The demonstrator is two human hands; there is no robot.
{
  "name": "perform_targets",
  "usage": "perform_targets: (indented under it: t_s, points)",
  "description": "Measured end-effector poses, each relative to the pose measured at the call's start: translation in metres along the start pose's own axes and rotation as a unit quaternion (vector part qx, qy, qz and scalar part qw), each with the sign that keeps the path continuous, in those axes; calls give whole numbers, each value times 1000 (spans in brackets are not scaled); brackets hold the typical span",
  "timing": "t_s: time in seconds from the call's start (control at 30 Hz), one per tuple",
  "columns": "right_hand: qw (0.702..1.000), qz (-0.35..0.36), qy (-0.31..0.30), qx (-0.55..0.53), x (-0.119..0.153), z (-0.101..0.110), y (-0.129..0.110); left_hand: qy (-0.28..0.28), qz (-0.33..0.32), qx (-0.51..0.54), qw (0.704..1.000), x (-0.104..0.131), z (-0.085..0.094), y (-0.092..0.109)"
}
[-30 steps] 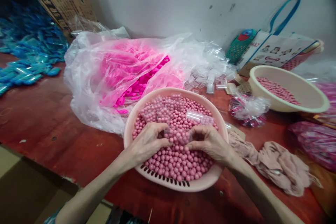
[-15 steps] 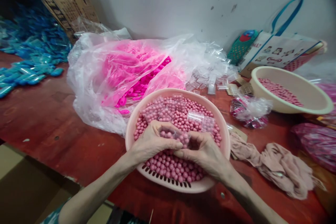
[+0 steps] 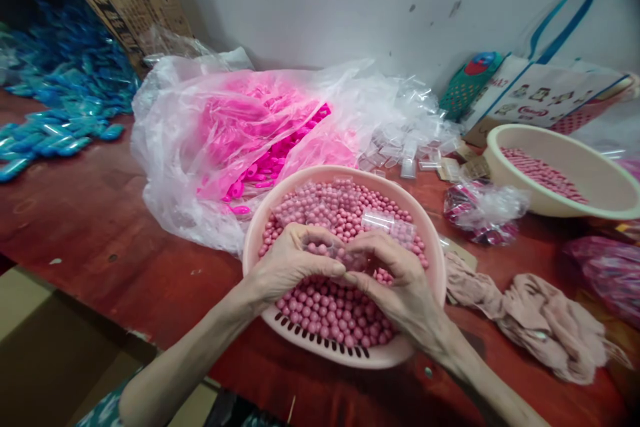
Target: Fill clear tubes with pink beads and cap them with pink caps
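My left hand is closed around a small clear plastic case with pink beads in it. My right hand meets it from the other side, its curled fingers and thumb on the case's right end. Both thumb tips come close together in front, and the fingers partly hide the case. Below them stands a pale pink basket with a slotted rim, filled with loose round pink beads. More clear cases lie on the beads behind my hands, several with beads inside.
Behind the basket lies a clear bag of bright pink plastic pieces, with a pile of clear plastic cases beside it. Blue pieces spill from a carton at left. A cream bowl and crumpled cloth are at right.
My right hand's fingers have curled further over the case's right end, so fewer of its beads show. The whole view has shifted slightly.
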State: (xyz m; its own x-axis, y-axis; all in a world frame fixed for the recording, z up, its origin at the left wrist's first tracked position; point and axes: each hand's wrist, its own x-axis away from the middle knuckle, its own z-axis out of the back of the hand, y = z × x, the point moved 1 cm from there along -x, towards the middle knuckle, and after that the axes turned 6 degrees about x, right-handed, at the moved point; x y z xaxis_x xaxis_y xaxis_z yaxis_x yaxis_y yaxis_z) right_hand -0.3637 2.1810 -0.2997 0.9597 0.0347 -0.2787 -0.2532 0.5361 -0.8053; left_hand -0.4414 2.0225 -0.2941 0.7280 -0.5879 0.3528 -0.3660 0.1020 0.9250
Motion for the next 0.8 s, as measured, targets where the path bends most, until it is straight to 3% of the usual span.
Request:
perform_targets:
  t_s: [0.13,0.27,0.37,0.5,0.6,0.7,0.8]
  points:
    - [998,41,-44,20,-4,0,-2,-19,11,24,999,-1,2,-4]
    - [1000,5,-13,4,-5,2,-1,13,2,28,1000,-1,2,-3]
    - [999,-42,10,5,-2,0,3,5,-10,11,1000,0,0,-1]
    - [998,-43,-23,33,0,0,3,-14,-39,-42,998,1,-4,0]
    - [997,-56,-39,23,-8,12,-2,14,-69,-80,994,2,-4,-1]
    - [997,-61,27,31,-27,32,-3,41,-77,-98,991,2,-2,-4]
    - [990,-37,104,91,-52,44,8,33,-64,-87,994,3,-1,-6]
